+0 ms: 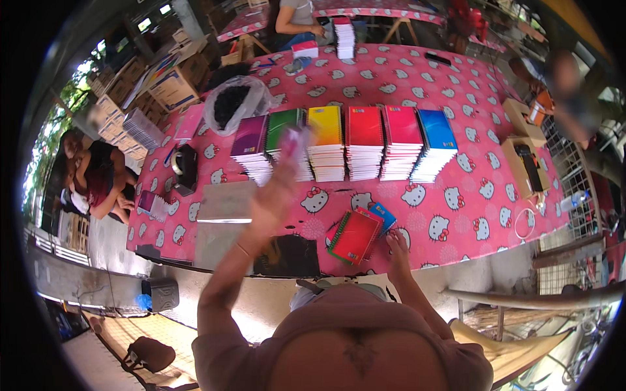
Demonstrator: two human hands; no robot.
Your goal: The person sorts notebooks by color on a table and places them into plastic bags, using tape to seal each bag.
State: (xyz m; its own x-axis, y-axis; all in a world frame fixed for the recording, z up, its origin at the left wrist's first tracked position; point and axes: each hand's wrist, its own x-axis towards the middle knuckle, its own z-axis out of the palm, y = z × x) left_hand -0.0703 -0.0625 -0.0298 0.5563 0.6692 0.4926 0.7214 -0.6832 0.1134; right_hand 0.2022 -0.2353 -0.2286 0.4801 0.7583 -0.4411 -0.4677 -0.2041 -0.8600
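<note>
My left hand (268, 199) is raised over the table and grips a purple notebook (295, 143), both smeared by motion. The held notebook partly hides the stack of green notebooks (283, 122). Beside that stand stacks of purple notebooks (250, 138), yellow notebooks (325, 127), red notebooks (364, 127), pink notebooks (402, 125) and blue notebooks (436, 129). Near the front edge, a loose red notebook (358, 237) lies tilted, with a green-edged one under it and a blue notebook (381, 216) behind. My right hand (398, 249) rests just right of these, fingers apart, holding nothing.
A pink patterned cloth (450, 225) covers the table. Left are a grey board (225, 208), a black device (185, 169), a clear bag (242, 104) with dark contents and cardboard boxes (176, 85). Open cartons (527, 163) stand right. Other people are around the table.
</note>
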